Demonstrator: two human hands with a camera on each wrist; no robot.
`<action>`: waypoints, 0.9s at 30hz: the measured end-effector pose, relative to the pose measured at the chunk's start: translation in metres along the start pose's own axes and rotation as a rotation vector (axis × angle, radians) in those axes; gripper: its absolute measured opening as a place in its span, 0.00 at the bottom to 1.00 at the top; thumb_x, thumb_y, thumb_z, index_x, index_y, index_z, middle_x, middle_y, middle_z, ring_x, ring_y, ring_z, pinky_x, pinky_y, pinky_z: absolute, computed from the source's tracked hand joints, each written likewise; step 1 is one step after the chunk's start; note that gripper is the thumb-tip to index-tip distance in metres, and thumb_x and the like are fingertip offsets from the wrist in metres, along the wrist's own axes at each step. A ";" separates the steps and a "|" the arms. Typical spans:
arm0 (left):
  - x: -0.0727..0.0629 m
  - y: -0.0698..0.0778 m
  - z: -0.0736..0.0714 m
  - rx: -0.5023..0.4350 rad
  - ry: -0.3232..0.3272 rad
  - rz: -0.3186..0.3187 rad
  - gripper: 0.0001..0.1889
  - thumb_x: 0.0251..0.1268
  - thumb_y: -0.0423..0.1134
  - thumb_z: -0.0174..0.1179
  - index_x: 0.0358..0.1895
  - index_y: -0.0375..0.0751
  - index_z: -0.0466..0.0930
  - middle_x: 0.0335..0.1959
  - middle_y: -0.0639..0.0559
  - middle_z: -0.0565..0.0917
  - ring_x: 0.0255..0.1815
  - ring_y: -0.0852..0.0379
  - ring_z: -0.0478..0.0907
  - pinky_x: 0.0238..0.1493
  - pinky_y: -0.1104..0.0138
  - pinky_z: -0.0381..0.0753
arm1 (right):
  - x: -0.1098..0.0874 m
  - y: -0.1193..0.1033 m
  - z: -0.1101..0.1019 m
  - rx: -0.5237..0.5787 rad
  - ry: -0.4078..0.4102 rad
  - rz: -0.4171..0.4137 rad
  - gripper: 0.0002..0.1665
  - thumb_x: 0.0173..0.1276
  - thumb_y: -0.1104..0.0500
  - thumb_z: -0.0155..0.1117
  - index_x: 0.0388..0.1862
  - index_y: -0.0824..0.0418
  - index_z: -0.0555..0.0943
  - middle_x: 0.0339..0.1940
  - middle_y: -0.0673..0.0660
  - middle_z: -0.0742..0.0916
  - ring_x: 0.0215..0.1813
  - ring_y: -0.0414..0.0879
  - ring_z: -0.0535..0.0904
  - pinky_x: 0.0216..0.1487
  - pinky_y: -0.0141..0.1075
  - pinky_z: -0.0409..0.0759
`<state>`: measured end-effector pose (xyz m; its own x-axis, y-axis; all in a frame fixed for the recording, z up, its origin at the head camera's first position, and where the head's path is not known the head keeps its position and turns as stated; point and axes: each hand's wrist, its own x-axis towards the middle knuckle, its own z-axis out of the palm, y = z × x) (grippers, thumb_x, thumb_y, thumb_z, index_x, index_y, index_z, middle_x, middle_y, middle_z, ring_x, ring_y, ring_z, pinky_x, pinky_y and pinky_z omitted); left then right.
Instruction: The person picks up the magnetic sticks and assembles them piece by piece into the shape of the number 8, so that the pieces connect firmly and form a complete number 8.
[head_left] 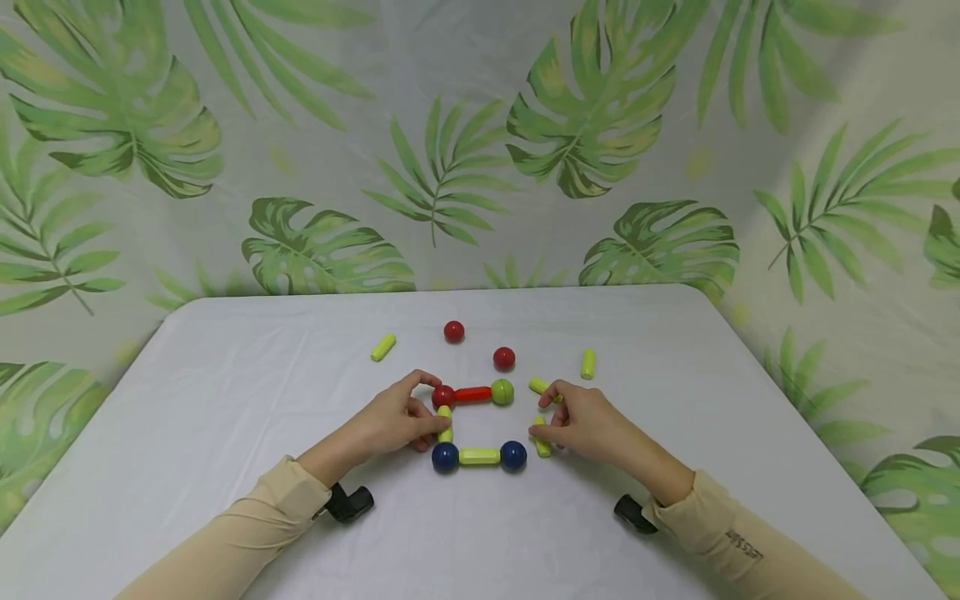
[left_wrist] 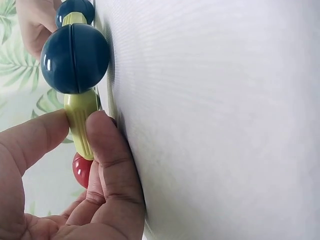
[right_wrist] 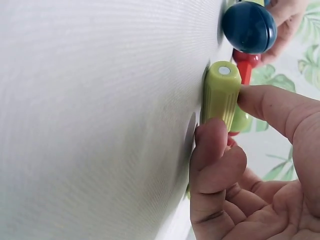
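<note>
My left hand pinches a yellow-green ribbed stick between thumb and finger. That stick runs from a red ball at its far end to a blue ball at its near end. From the red ball a red stick leads to a green ball. Another yellow-green stick joins the near blue ball to a second blue ball. Right of that ball, my right hand pinches a loose yellow-green stick, whose end face shows a pale round spot.
Two loose red balls, one farther back and one nearer, lie behind the frame. Loose yellow-green sticks lie at back left, back right and beside my right fingers. A leaf-patterned cloth hangs behind the white table.
</note>
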<state>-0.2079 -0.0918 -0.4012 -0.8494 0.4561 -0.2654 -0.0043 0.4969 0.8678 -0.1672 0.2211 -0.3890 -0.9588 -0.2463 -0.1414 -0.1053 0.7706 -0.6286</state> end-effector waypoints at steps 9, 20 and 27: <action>0.000 0.000 0.000 0.001 0.008 -0.018 0.32 0.72 0.41 0.72 0.73 0.44 0.67 0.34 0.49 0.89 0.31 0.57 0.85 0.40 0.65 0.89 | 0.004 -0.001 0.003 0.005 -0.008 0.027 0.20 0.68 0.52 0.79 0.48 0.62 0.82 0.23 0.50 0.81 0.25 0.40 0.74 0.29 0.31 0.71; 0.000 0.000 0.000 -0.003 0.009 -0.016 0.31 0.72 0.41 0.72 0.72 0.44 0.68 0.32 0.49 0.88 0.31 0.57 0.84 0.40 0.65 0.89 | 0.010 -0.001 0.004 0.053 -0.007 0.096 0.19 0.67 0.53 0.80 0.46 0.61 0.82 0.24 0.51 0.82 0.26 0.41 0.76 0.31 0.33 0.73; -0.001 0.000 0.001 -0.009 0.007 -0.010 0.31 0.72 0.40 0.72 0.72 0.43 0.67 0.32 0.49 0.88 0.31 0.57 0.84 0.40 0.65 0.89 | 0.013 -0.006 0.004 0.088 0.010 0.104 0.17 0.67 0.52 0.79 0.45 0.60 0.83 0.26 0.50 0.86 0.28 0.41 0.78 0.32 0.34 0.75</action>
<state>-0.2066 -0.0913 -0.4010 -0.8528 0.4465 -0.2710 -0.0172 0.4947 0.8689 -0.1778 0.2109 -0.3904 -0.9661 -0.1616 -0.2015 0.0176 0.7372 -0.6755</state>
